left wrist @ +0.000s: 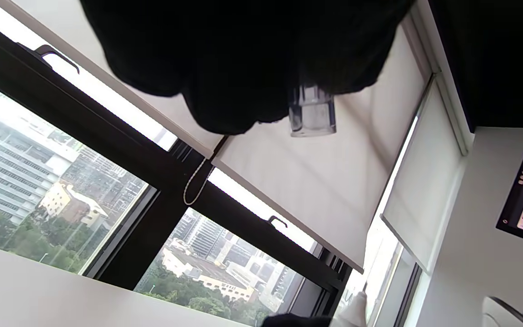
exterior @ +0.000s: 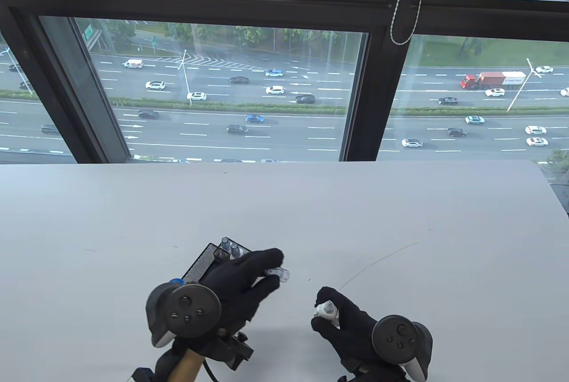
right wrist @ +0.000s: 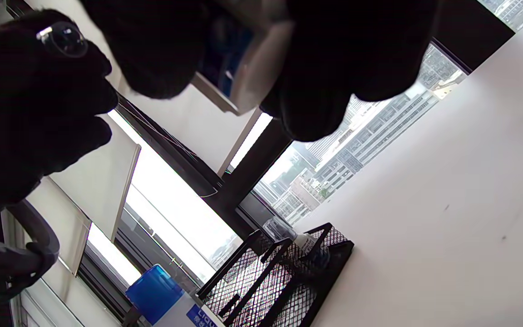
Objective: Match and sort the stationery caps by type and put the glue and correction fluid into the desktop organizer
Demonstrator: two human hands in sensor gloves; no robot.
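the right hand (exterior: 344, 319), nearest the table's front edge, is curled round a small white bottle (exterior: 326, 310), nozzle tipped up and to the left; whether it is the glue or the correction fluid i cannot tell. just to its left and a little further in, the left hand (exterior: 242, 284) pinches a clear cap (exterior: 279, 273) between thumb and fingertips, its long axis lying across, open end toward the bottle. cap and nozzle sit near but apart, so the left hand looks nearer to closing that gap. beyond the left hand stands the mesh organizer (exterior: 202, 262), capped bottles already in its far corner.
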